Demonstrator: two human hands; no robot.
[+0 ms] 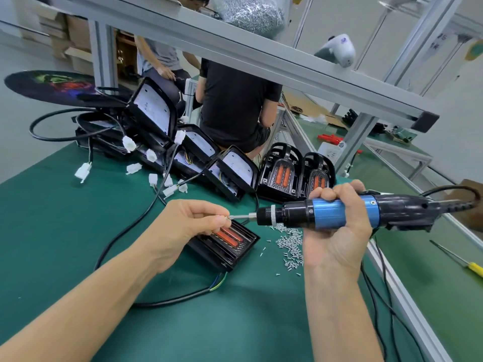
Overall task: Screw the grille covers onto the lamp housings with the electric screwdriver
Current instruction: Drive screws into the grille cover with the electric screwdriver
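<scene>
1. The left hand [188,220] makes its grip with thumb and forefinger pinched on a small screw [228,217], holding it against the tip of the bit [239,216]. If the screw sits crooked there, it could drop as soon as the pinch lets go.
2. The right hand [337,226] has a full grip, fingers wrapped round the blue barrel of the electric screwdriver [326,214], which lies nearly level in the air. Pressing the trigger now would likely spin the bit against the fingertips.
3. Just below both hands, the lamp [226,244] lies flat on the green desk [78,231], grille cover upward, with nothing holding it. It may slide or tip under the driver's push, and the screw could go in slanted.
4. A heap of loose screws [290,244] lies just beside the lamp; a sweep of the wrist could scatter them.
5. The lamp's black cable [167,299] loops near the forearms, and the driver's cord [379,283] trails off the desk edge. Either could snag.
</scene>
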